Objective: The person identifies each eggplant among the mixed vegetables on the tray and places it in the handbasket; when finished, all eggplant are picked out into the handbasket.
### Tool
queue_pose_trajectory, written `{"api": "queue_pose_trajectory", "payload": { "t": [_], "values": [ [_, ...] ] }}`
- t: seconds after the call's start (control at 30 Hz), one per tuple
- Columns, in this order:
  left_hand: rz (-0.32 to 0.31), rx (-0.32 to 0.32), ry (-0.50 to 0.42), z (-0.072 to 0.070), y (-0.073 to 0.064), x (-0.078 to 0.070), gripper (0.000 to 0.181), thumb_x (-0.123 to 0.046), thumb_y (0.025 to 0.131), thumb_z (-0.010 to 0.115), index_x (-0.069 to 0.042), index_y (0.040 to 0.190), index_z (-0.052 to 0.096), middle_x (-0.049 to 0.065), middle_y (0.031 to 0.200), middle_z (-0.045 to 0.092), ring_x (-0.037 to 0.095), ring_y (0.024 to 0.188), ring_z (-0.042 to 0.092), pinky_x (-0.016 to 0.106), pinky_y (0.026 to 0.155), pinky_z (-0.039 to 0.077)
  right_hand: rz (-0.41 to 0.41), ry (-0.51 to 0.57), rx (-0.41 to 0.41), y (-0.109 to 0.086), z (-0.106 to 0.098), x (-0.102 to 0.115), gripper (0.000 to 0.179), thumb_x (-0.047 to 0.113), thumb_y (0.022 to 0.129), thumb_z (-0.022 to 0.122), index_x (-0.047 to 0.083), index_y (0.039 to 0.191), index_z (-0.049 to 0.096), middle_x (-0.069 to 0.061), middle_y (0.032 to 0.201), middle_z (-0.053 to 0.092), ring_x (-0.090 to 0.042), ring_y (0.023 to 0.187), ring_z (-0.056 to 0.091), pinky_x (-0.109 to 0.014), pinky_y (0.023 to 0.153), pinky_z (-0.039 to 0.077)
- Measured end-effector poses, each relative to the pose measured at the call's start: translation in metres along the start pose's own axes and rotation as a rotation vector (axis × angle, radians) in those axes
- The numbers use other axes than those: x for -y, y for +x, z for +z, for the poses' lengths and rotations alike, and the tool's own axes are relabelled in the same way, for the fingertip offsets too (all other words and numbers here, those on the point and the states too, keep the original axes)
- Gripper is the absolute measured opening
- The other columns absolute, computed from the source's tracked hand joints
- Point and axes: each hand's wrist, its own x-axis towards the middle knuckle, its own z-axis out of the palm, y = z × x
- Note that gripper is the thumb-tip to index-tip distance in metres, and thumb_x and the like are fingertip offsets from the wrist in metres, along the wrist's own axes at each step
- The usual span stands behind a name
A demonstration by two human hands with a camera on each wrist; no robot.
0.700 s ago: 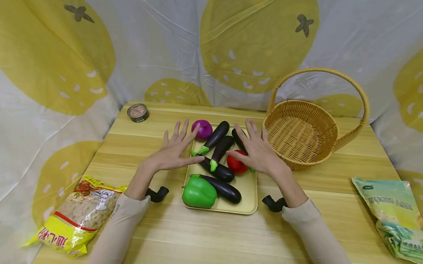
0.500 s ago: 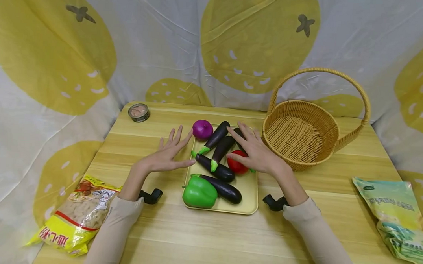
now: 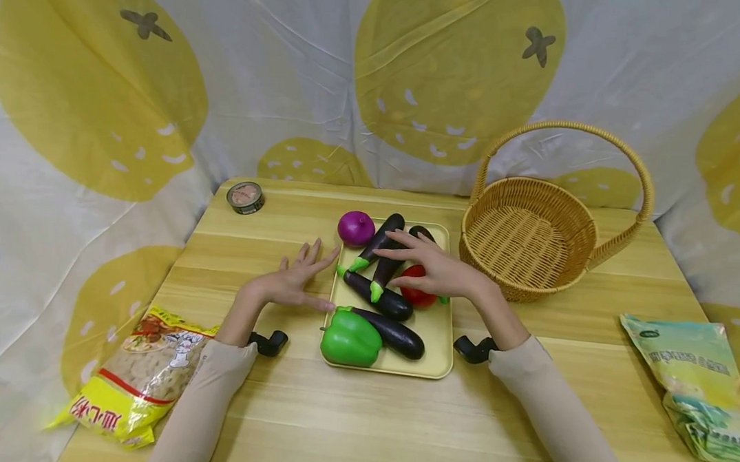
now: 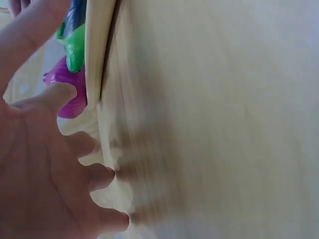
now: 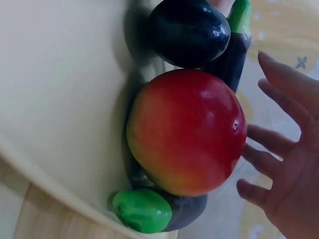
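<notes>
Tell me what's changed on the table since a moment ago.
The left hand drew back from the onion, leftward and toward the person. The right hand shifted slightly leftward, reaching farther across the eggplants. Nothing was gripped or let go. Onion, eggplants, tray and basket stayed put.

At the right hand (image 3: 440,271): red fruit (image 5: 189,132), shading to yellow-green on one side; near-black purple eggplants (image 3: 396,335), green at the stem end; plain pale yellow tray (image 3: 437,344). Right of the left hand (image 3: 285,286): green pepper (image 3: 351,338); magenta-purple onion (image 3: 355,228). Left of it: yellow bag (image 3: 143,379) with red stripe. Right of the right hand: golden-tan woven basket (image 3: 518,241); green-and-yellow bag (image 3: 692,383). Beyond both hands: grey-white curtain (image 3: 278,61), yellow lemon print. Beneath them: yellow-brown, wood-grained bench (image 3: 349,426).
</notes>
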Motion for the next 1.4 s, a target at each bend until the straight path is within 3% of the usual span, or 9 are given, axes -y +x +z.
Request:
{"api": "queue_pose_trajectory", "payload": {
  "t": [0.17, 0.4, 0.53, 0.77, 0.97, 1.17, 1.4],
  "values": [
    [-0.02, 0.006, 0.025, 0.001, 0.004, -0.001, 0.114, -0.051, 0.087, 0.08, -0.026, 0.168, 0.003, 0.025, 0.17, -0.023, 0.048, 0.156, -0.023, 0.08, 0.116, -0.014, -0.043, 0.032, 0.029, 0.006, 0.001, -0.003, 0.054, 0.021, 0.094, 0.077, 0.014, 0.146, 0.061, -0.02, 0.165, 0.038, -0.04, 0.159, 0.023, -0.069, 0.127, 0.006],
    [-0.032, 0.013, 0.048, 0.002, 0.005, -0.001, 0.118, -0.053, 0.084, 0.082, -0.027, 0.168, 0.004, 0.025, 0.17, -0.021, 0.049, 0.156, -0.024, 0.08, 0.116, -0.014, -0.079, 0.118, 0.053, 0.017, -0.002, -0.011, 0.052, 0.014, 0.087, 0.084, 0.01, 0.136, 0.069, -0.014, 0.155, 0.054, -0.039, 0.154, 0.034, -0.06, 0.124, 0.031],
    [-0.04, 0.015, 0.052, 0.001, 0.006, -0.001, 0.118, -0.054, 0.084, 0.082, -0.028, 0.168, 0.003, 0.024, 0.17, -0.022, 0.048, 0.156, -0.024, 0.08, 0.116, -0.014, -0.105, 0.123, 0.07, 0.023, -0.004, -0.016, 0.045, 0.014, 0.085, 0.085, 0.009, 0.129, 0.074, -0.014, 0.148, 0.061, -0.038, 0.151, 0.041, -0.055, 0.122, 0.037],
    [-0.05, 0.035, 0.053, -0.001, 0.007, -0.004, 0.118, -0.055, 0.084, 0.081, -0.03, 0.168, 0.001, 0.022, 0.17, -0.024, 0.045, 0.156, -0.029, 0.077, 0.117, -0.017, -0.145, 0.157, 0.089, 0.031, -0.003, -0.022, 0.038, 0.008, 0.084, 0.086, 0.011, 0.121, 0.079, -0.013, 0.143, 0.064, -0.032, 0.14, 0.054, -0.052, 0.117, 0.043],
    [-0.052, 0.035, 0.053, -0.001, 0.008, -0.005, 0.119, -0.055, 0.084, 0.081, -0.031, 0.167, 0.0, 0.021, 0.17, -0.025, 0.043, 0.156, -0.03, 0.076, 0.118, -0.018, -0.142, 0.183, 0.104, 0.036, -0.001, -0.025, 0.032, 0.003, 0.083, 0.085, 0.012, 0.114, 0.082, -0.009, 0.126, 0.073, -0.026, 0.125, 0.063, -0.042, 0.109, 0.05],
    [-0.053, 0.034, 0.039, -0.001, 0.009, -0.005, 0.118, -0.053, 0.084, 0.082, -0.03, 0.168, 0.001, 0.023, 0.17, -0.024, 0.044, 0.156, -0.029, 0.077, 0.117, -0.018, -0.139, 0.222, 0.108, 0.039, 0.001, -0.028, 0.03, 0.001, 0.082, 0.085, 0.014, 0.11, 0.083, -0.007, 0.119, 0.075, -0.023, 0.121, 0.065, -0.034, 0.106, 0.052],
    [-0.048, 0.034, 0.034, 0.0, 0.009, -0.004, 0.118, -0.053, 0.085, 0.082, -0.029, 0.168, 0.001, 0.023, 0.17, -0.023, 0.045, 0.156, -0.028, 0.077, 0.117, -0.017, -0.146, 0.244, 0.053, 0.035, -0.001, -0.025, 0.031, 0.001, 0.081, 0.086, 0.014, 0.11, 0.083, -0.007, 0.119, 0.075, -0.023, 0.119, 0.066, -0.034, 0.106, 0.051]
  ]
}}
